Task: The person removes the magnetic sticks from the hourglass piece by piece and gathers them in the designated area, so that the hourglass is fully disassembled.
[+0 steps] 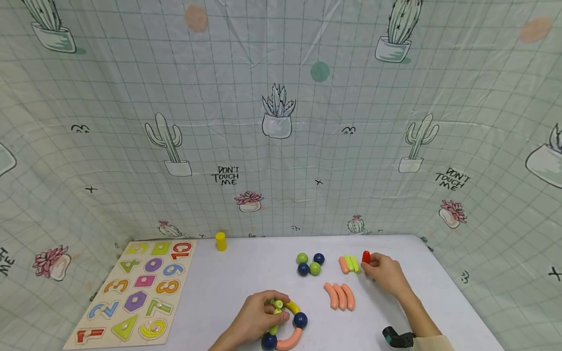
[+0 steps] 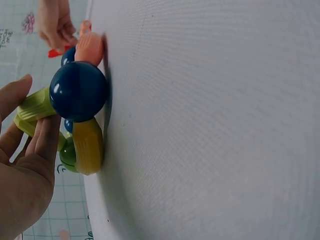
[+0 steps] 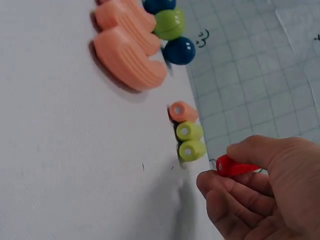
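Observation:
In the head view my left hand (image 1: pixel 256 314) grips light green magnetic rods (image 2: pixel 36 106) on a built frame of balls and rods. That frame includes navy balls (image 1: pixel 300 320), a yellow rod (image 2: pixel 88 147) and a curved salmon rod (image 1: pixel 290 340). A green rod meets one navy ball (image 2: pixel 79 91) in the left wrist view; my fingers partly hide the upper joints. Over on the right, my right hand (image 1: pixel 388 275) pinches a short red magnetic rod (image 3: pixel 235 167) between thumb and fingers. Beside it lie two straight light green rods (image 3: pixel 190 141) and a straight salmon rod (image 3: pixel 183 111).
Green and navy balls (image 1: pixel 314 268) sit grouped mid-table. Three curved salmon rods (image 1: pixel 341 296) lie nearer. A wooden number-and-shape puzzle board (image 1: pixel 172 312) covers the left side. At the back stands a yellow cylinder (image 1: pixel 221 242), before a patterned cloth backdrop (image 1: pixel 281 170).

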Available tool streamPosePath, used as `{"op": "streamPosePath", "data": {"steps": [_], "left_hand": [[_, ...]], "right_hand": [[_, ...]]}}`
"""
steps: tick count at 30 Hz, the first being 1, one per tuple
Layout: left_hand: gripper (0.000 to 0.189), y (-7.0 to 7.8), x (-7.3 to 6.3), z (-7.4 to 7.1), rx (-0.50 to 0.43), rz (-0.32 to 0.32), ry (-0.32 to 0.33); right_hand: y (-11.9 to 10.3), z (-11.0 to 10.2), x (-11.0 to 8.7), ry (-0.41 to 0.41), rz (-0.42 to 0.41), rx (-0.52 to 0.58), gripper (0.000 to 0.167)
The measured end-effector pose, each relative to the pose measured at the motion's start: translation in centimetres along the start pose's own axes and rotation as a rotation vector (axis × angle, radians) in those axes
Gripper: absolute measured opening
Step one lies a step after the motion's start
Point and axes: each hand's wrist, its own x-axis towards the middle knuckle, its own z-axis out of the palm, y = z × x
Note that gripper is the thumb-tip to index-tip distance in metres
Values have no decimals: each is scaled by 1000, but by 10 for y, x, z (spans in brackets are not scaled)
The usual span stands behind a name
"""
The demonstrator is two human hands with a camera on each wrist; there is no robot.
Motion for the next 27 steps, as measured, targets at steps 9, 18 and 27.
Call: {"op": "streamPosePath", "data": {"steps": [9,18,27], "left_hand": [[26,1,0,0,20,-7,3],[27,1,0,1,13,-29,9],[28,3,-1,0,15,-24,9]], "right_hand": [[18,1,13,-34,65,-81,30],[16,5,15,-54,74,-138,23],[8,5,6,-41,90,-103,29]]}}
